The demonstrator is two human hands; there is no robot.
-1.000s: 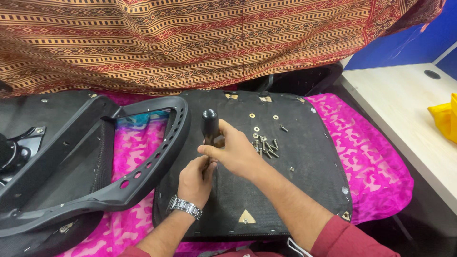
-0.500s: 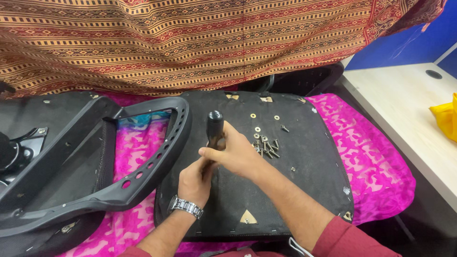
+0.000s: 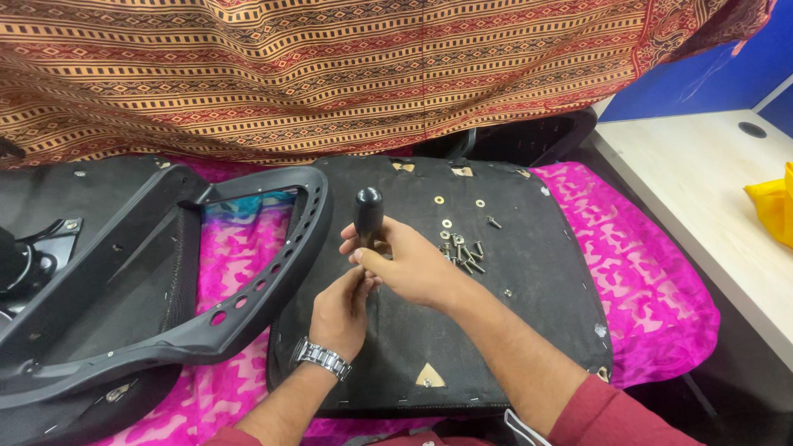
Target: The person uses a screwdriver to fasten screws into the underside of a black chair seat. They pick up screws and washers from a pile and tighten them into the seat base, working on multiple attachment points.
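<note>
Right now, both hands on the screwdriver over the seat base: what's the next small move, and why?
Probably lower the tip onto a screw hole in the seat base and steady it. The right hand grips the screwdriver by its black handle, upright; the left hand is cupped below where the tip would be, hiding it. The loose screws lie just beside the right hand.

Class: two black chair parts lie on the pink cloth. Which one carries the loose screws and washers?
The flat black seat base on the right; the screws and washers lie on it. The curved perforated frame carries none.
</note>
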